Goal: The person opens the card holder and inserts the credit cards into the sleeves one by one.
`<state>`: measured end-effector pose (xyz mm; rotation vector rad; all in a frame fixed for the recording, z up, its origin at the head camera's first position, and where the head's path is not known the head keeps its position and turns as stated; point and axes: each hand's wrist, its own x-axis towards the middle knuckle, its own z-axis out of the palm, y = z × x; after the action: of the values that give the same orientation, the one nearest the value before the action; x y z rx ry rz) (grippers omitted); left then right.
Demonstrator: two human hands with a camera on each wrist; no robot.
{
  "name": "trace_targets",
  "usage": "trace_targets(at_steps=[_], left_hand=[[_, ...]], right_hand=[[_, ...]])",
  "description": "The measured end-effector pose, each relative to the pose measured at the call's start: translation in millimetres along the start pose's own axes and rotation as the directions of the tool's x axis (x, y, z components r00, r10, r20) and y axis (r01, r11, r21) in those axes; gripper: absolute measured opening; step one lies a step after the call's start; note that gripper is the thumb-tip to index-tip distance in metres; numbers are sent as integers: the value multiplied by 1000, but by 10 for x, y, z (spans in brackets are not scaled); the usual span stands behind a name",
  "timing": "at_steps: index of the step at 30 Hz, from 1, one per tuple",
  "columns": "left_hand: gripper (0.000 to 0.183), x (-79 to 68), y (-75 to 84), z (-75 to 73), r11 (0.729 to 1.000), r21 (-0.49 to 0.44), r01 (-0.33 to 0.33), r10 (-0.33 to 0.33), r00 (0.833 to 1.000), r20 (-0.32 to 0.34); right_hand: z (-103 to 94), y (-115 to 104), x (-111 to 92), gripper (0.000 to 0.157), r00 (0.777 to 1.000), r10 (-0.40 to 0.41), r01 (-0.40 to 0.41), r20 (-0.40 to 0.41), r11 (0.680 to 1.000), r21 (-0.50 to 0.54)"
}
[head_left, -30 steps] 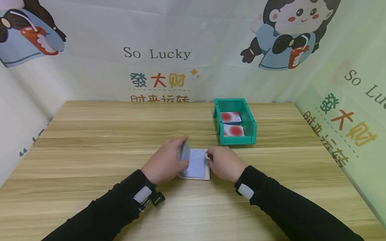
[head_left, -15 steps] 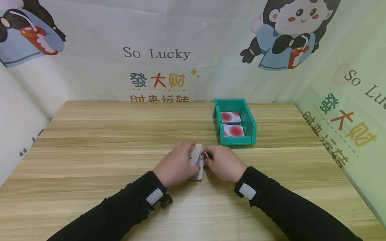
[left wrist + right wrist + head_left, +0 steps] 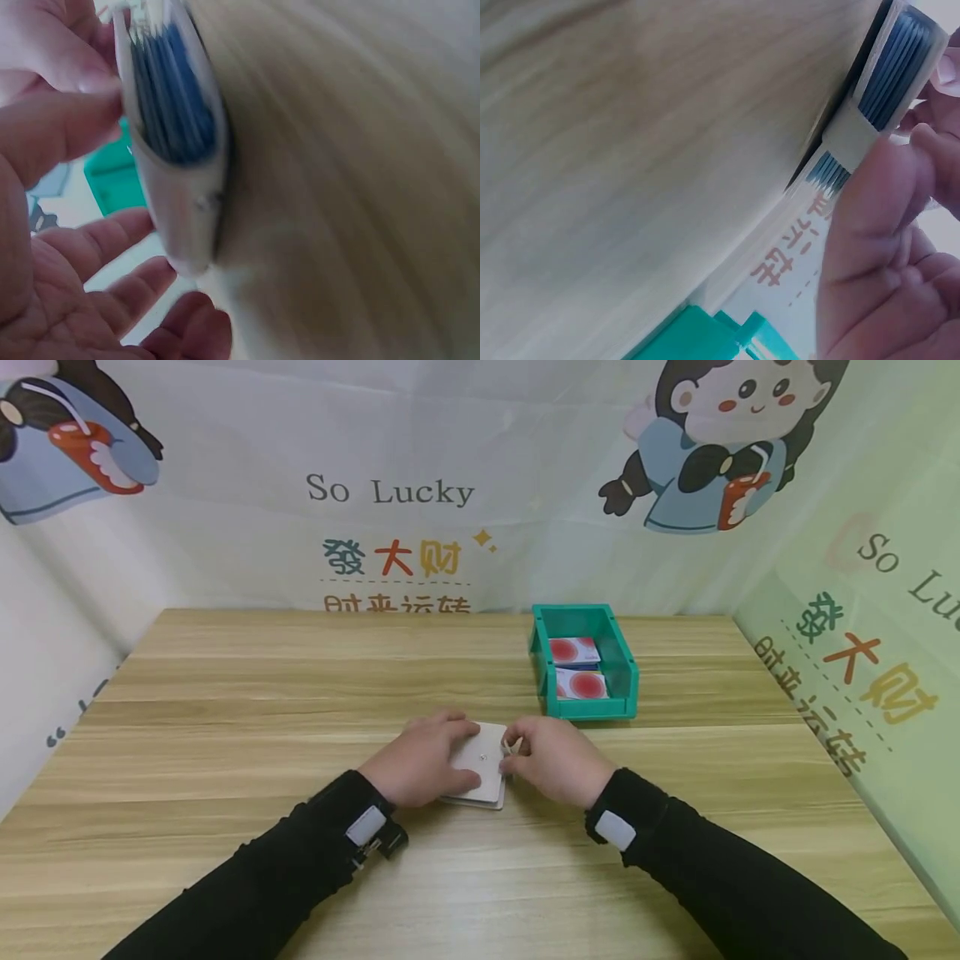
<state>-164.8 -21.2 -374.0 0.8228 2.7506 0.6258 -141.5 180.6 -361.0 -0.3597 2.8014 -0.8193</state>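
Observation:
A small cream-white card holder [image 3: 483,756] lies closed on the wooden table, with a snap stud on its cover. Stacked blue-grey sleeves [image 3: 172,97] show at its side in the left wrist view. My left hand [image 3: 418,760] grips it from the left, thumb and index finger spread over the cover and pressing on it. My right hand [image 3: 558,758] is at the right edge, thumb and fingertips pinching the pale closure strap [image 3: 510,747]. In the right wrist view the strap [image 3: 851,135] stretches across the sleeve edges, its end hidden by the fingers.
A green open-front bin [image 3: 588,710] stands behind the right hand, holding red-and-white printed cards [image 3: 581,685]. The wooden table [image 3: 300,677] meets printed cloth walls [image 3: 390,427] at the back and sides.
The raised cover has come down flat over the sleeves. My left hand moved right, then back left, staying on the holder. The right hand stays near the strap.

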Motion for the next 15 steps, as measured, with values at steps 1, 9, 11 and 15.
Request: trace_targets(at_steps=[1,9,11,15], left_hand=[[66,-2,-15,-3,1000,0,-1,1,1000,3],[67,2,8,0,995,96,5,-3,1000,-19],[66,-3,25,-7,992,127,14,-11,1000,-21],[66,-21,54,-29,989,147,26,-24,1000,-16]], right_hand=[[-1,-8,9,23,1000,-8,8,6,1000,-8],[23,-130,71,17,995,-95,91,-10,973,-211],[39,-163,90,17,994,-110,104,-8,959,-263],[92,-198,124,17,991,-137,130,3,931,-341]])
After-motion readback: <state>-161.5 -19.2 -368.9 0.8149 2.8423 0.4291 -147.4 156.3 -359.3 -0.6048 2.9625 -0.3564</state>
